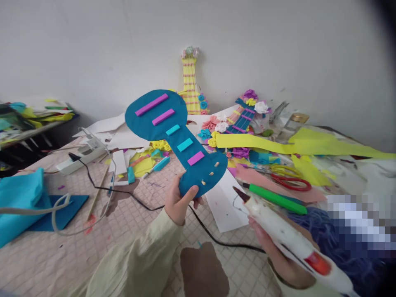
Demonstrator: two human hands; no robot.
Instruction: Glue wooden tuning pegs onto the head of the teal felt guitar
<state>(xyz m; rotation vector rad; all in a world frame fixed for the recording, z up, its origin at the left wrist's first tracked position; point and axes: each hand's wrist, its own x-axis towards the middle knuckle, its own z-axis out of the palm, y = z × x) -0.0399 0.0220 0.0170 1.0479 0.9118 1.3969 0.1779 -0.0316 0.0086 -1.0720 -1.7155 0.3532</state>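
Observation:
My left hand [179, 202] is closed on the lower end of a teal foam guitar cut-out [173, 132], holding it up above the table. Purple and light-blue strips are stuck along the cut-out, with small beige pieces near its bottom. My right hand [278, 251] grips a white hot glue gun [291, 239], its dark nozzle pointing up-left toward the cut-out's lower edge without touching it. The gun's black cord [216, 241] trails across the tablecloth.
Foam scraps, paper flowers [216, 126], a yellow strip [278, 144], red scissors [291, 181] and a green marker [275, 198] crowd the table's right. A yellow foam guitar [190, 82] leans on the wall. A power strip [83, 154] and teal foam sheets [21, 198] lie left.

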